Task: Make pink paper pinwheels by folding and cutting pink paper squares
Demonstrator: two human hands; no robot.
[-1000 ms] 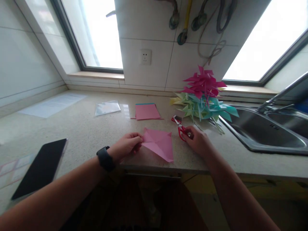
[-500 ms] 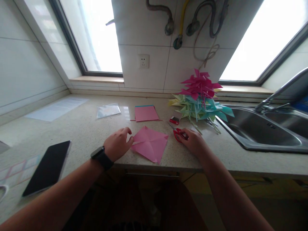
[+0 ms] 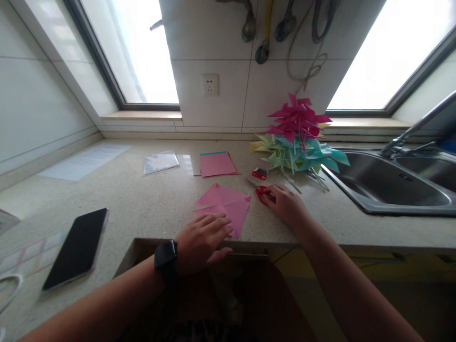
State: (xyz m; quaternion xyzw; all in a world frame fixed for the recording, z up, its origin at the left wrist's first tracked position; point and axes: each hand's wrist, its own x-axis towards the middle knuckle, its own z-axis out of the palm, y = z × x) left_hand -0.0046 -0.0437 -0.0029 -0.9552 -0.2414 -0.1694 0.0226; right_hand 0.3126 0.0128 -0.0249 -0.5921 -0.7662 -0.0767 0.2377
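A pink paper square (image 3: 237,211) with crease lines and slits cut in from its corners lies near the counter's front edge. My left hand (image 3: 204,240), a dark watch on its wrist, rests on the paper's lower left part with its fingers stretched out. It covers that corner. To the right of the paper, my right hand (image 3: 285,204) has its fingers closed on the red handles of a pair of scissors (image 3: 261,192). The scissors lie low over the counter, blades pointing up and left, and touch no paper.
Behind the square lies a stack of pink sheets (image 3: 217,165). A small red box (image 3: 260,173) sits near the scissors. Paper pinwheels (image 3: 299,137) are heaped at the back right, beside a steel sink (image 3: 392,183). A black tablet (image 3: 76,249) lies at left.
My left hand has moved right and toward me, from the paper's left corner onto its lower part, and its fingers have flattened. My right hand stays on the scissors.
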